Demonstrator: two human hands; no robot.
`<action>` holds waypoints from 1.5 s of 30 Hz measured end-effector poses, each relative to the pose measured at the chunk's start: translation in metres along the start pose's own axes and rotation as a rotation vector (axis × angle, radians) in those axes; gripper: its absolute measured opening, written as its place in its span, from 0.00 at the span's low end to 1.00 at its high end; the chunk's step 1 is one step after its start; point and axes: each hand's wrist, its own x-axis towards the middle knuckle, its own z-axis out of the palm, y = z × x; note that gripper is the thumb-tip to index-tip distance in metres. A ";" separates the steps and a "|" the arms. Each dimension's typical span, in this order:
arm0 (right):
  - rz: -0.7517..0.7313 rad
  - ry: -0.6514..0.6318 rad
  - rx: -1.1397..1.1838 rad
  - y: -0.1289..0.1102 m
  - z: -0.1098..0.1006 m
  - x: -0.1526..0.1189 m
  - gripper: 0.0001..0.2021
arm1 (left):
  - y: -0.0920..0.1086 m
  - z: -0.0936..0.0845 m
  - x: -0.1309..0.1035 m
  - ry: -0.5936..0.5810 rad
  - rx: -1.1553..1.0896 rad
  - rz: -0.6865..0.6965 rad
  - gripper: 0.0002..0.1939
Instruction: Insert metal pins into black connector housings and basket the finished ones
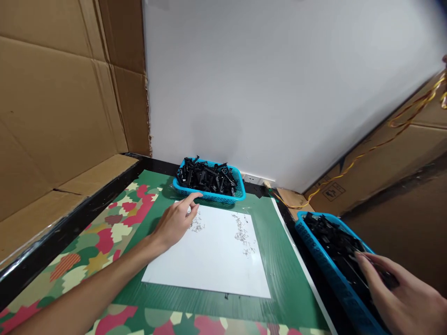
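Note:
My left hand (176, 221) hovers over the upper left of a white sheet (209, 265), index finger stretched out and thumb apart, with nothing seen between them. Beneath its fingers lies a scatter of tiny thin metal-looking bits (198, 225), partly hidden by the hand. A second scatter of such bits (240, 232) lies on the sheet's right side. My right hand (394, 284) is at the right-hand blue basket (319, 249), thumb and fingers closed around a black plastic piece (386, 277). Black plastic parts (331, 237) fill that basket.
Another blue basket (223, 199), heaped with black plastic parts (206, 177), stands behind the sheet near the wall. A green mat (279, 260) lies under the sheet. Cardboard panels (63, 93) rise at left and right. A yellow twisted cable (352, 167) runs down to a power strip (254, 178).

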 end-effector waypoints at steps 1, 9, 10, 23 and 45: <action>-0.018 -0.038 -0.011 -0.016 0.003 -0.001 0.12 | 0.001 -0.003 0.003 0.015 0.080 0.010 0.18; -0.277 -0.656 0.325 -0.127 0.043 -0.007 0.19 | 0.027 -0.017 0.051 -0.055 0.600 0.059 0.20; -0.316 -0.740 0.351 -0.140 0.049 -0.007 0.18 | 0.029 -0.016 0.057 -0.069 0.615 0.064 0.18; -0.335 -0.781 0.433 -0.201 0.164 0.026 0.14 | 0.037 -0.022 0.080 0.025 0.503 0.093 0.11; -0.239 -0.738 0.449 -0.203 0.186 0.002 0.09 | 0.030 0.007 -0.010 -0.387 -1.038 -0.379 0.21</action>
